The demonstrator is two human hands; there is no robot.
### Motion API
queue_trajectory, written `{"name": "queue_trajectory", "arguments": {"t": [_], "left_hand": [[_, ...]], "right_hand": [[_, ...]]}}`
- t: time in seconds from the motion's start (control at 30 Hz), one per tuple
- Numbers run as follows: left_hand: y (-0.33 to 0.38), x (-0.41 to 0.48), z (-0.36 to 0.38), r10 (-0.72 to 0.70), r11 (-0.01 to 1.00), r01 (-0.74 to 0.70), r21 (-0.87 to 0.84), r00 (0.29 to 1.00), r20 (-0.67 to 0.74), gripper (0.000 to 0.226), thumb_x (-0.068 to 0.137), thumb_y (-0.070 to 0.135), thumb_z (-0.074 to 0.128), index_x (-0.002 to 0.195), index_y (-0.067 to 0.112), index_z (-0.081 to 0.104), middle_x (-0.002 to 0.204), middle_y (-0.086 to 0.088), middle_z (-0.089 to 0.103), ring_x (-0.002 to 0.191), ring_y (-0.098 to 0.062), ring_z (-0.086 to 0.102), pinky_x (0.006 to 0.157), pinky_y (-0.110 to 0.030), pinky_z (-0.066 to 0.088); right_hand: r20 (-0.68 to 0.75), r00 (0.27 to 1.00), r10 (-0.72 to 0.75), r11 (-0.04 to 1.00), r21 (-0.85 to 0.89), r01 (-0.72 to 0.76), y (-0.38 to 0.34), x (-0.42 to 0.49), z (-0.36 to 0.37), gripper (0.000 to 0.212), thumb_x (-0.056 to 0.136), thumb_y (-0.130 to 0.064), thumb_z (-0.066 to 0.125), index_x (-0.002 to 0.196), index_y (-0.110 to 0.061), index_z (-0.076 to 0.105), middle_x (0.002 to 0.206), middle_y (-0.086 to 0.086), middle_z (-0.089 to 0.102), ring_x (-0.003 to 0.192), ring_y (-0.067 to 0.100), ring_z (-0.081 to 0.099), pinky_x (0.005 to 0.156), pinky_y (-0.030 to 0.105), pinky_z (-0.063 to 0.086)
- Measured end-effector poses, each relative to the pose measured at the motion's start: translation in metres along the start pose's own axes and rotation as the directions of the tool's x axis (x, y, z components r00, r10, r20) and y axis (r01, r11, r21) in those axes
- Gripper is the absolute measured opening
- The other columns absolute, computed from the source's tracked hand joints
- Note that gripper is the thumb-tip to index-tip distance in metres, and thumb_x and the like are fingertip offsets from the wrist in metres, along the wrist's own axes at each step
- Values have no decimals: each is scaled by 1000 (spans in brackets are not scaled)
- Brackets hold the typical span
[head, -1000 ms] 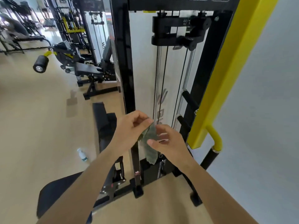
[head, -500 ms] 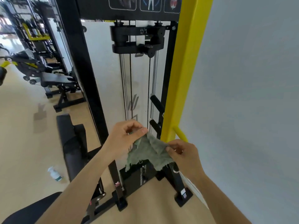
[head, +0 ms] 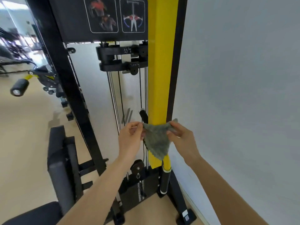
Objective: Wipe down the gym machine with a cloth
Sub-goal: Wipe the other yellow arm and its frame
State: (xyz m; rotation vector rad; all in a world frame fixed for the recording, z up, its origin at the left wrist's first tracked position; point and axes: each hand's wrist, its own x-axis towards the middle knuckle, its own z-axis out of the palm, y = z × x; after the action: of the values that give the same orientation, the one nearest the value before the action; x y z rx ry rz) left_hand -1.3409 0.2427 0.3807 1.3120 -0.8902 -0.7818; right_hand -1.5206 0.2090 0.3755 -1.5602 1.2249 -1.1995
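A grey-green cloth (head: pixel 156 140) is stretched between my two hands in front of the gym machine's yellow upright (head: pixel 159 78). My left hand (head: pixel 130 140) pinches the cloth's left corner. My right hand (head: pixel 181 140) pinches its right corner, beside the wall. The cloth hangs in a point over the lower part of the yellow post. Behind it stand the machine's black frame (head: pixel 71 88), chrome guide rods (head: pixel 113 101) and cables, and the black weight carriage (head: pixel 120 59).
A grey wall (head: pixel 243 95) runs close along the right of the machine. A black padded bench (head: pixel 61 168) stands at the lower left. A black-and-yellow handle (head: pixel 165 174) hangs below the post. Other gym machines (head: pixel 32 78) stand further off on the beige floor.
The cloth has been spread wider between both hands and lifted in front of the yellow post. My view has tilted up and swung right, toward the wall.
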Motion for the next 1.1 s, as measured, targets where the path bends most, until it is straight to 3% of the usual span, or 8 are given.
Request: {"name": "queue_trajectory", "arguments": {"t": [0.1,0.2,0.27,0.47,0.7,0.87,1.0,1.1], "left_hand": [[-13,-1,19,5,1000,-5,5,1000,20,17,101,20,59,111,33,66,114,3,71,106,-12,69,93,-35,58],[-26,-8,32,5,1000,-6,26,1000,18,28,103,22,57,129,31,60,123,7,65,112,-12,67,96,-40,58],[-35,-12,37,-3,999,3,40,1000,-9,27,103,26,56,130,29,60,121,7,67,111,-13,68,95,-42,58],[-75,-36,50,-108,990,120,68,981,-162,16,100,26,62,114,27,70,108,4,74,103,-18,72,94,-48,58],[-85,-55,63,-80,978,142,155,935,-345,7,95,34,69,97,29,74,89,9,75,91,-15,72,88,-46,60],[-76,-76,70,-30,982,88,169,949,-314,3,89,23,76,91,24,74,84,9,74,85,-12,71,80,-35,59],[-77,-96,62,12,987,20,160,981,-194,4,89,12,76,91,13,73,83,1,75,79,-13,72,69,-22,56],[-93,-109,54,7,983,15,182,993,-119,17,82,-2,78,88,13,71,85,1,76,81,-14,74,71,-20,57]], "right_hand": [[232,972,-23,993,119,-5,16,12,-1,50,96,-10,65,136,-35,51,121,-21,63,103,-7,65,87,14,54],[352,933,-72,986,167,13,34,22,2,55,95,-13,67,138,-43,49,134,-11,63,121,13,62,100,33,54],[352,932,-86,984,176,24,43,28,4,51,96,-12,65,141,-33,53,129,-10,67,121,16,63,102,39,53],[351,935,-48,993,119,6,74,24,4,24,100,-10,58,120,-18,69,108,-2,75,105,15,71,97,37,56],[377,926,19,985,152,-83,86,17,-5,16,97,-12,64,104,-19,76,92,2,78,92,20,75,93,48,58],[358,933,30,980,173,-98,83,-5,-17,16,92,-10,70,95,-25,76,87,-1,78,86,16,75,87,40,61],[343,939,9,986,153,-66,90,-27,-26,13,91,-10,71,103,-14,76,90,-1,77,87,13,74,85,34,61],[359,932,-44,993,120,1,95,-44,-35,19,87,-5,74,103,-17,75,94,-7,76,90,6,72,83,19,58]]}}
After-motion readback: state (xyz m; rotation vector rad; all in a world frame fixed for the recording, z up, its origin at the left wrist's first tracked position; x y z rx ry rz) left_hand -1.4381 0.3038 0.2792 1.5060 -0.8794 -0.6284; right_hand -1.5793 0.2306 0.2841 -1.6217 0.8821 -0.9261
